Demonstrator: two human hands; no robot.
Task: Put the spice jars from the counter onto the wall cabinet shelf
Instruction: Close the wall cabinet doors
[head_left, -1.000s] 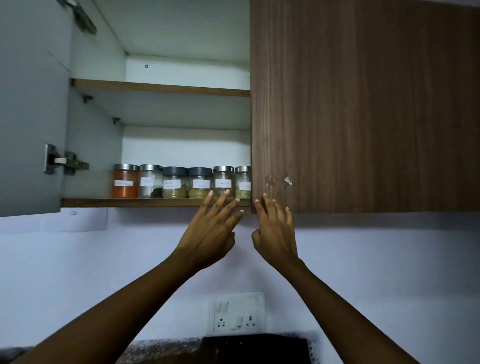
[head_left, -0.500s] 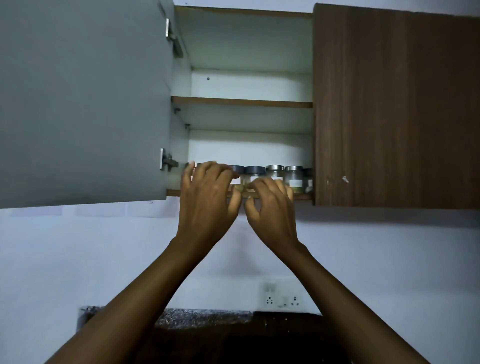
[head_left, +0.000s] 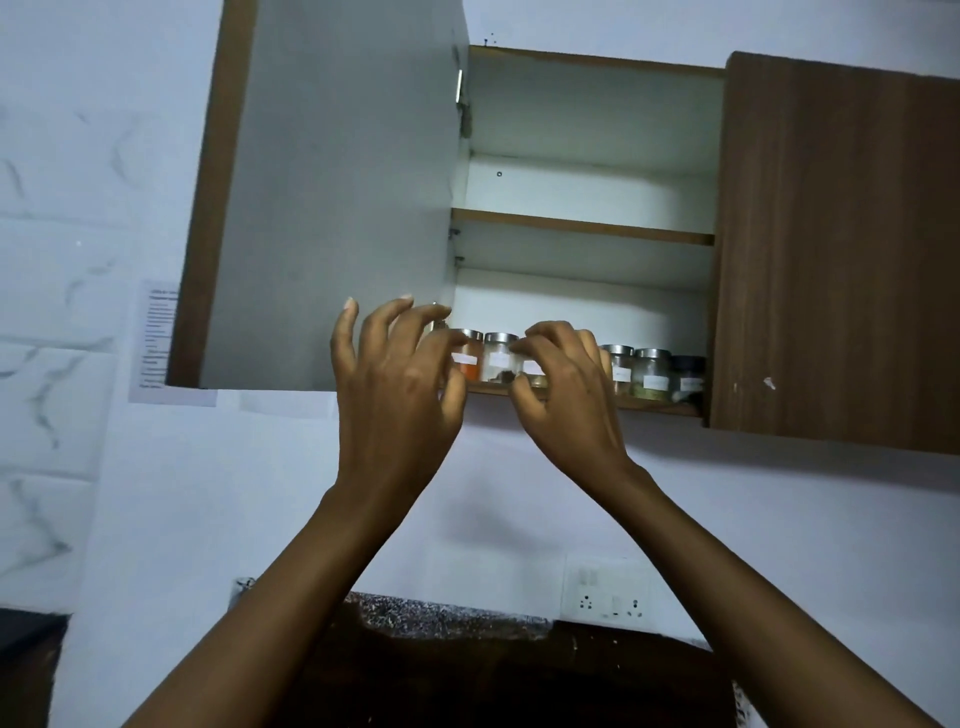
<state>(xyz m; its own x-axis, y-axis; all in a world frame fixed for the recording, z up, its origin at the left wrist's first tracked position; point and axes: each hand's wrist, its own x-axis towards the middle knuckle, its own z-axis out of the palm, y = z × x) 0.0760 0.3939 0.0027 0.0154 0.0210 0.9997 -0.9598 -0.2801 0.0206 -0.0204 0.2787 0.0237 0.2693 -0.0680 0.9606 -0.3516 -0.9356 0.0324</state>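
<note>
From the head camera, both hands are raised in front of the lower shelf (head_left: 660, 406) of the open wall cabinet. The left hand (head_left: 397, 384) has its fingers spread and curled, gripping nothing; just right of its fingertips stands the orange spice jar (head_left: 469, 360). The right hand (head_left: 563, 389) is loosely curled and empty, covering part of the row of spice jars (head_left: 652, 372), which runs on to its right along the shelf.
</note>
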